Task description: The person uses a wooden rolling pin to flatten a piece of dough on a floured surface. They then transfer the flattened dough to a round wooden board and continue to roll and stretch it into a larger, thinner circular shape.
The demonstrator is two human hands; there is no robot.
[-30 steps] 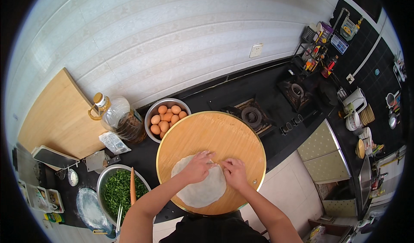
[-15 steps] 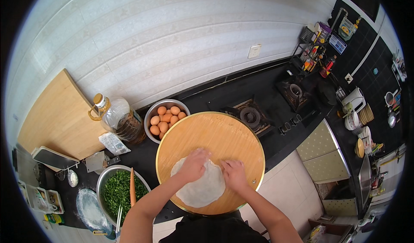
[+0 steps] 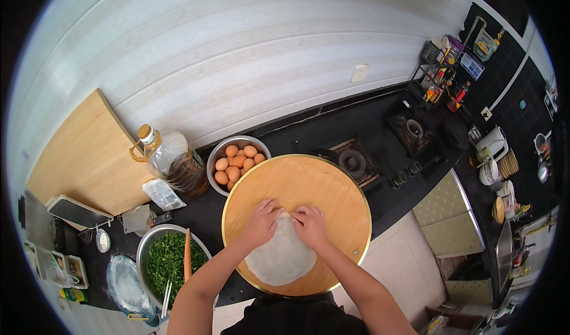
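Note:
A thin pale round of dough [image 3: 284, 256] lies on the near part of a round wooden board [image 3: 314, 183]. My left hand [image 3: 261, 222] and my right hand [image 3: 309, 225] both rest on the dough's far edge, fingers curled onto it, close together. The dough looks bunched or folded up between the two hands. Whether the fingers pinch the dough or only press it I cannot tell for sure.
A steel bowl of brown eggs [image 3: 237, 160] stands behind the board, an oil bottle [image 3: 169, 160] to its left. Near left, a steel bowl of chopped greens [image 3: 166, 264] holds an orange-handled tool [image 3: 187, 255]. A gas burner [image 3: 355, 161] sits at the right.
Both hands have moved closer together at the dough's far edge, and the dough there has been drawn in and narrowed. The camera view has shifted slightly.

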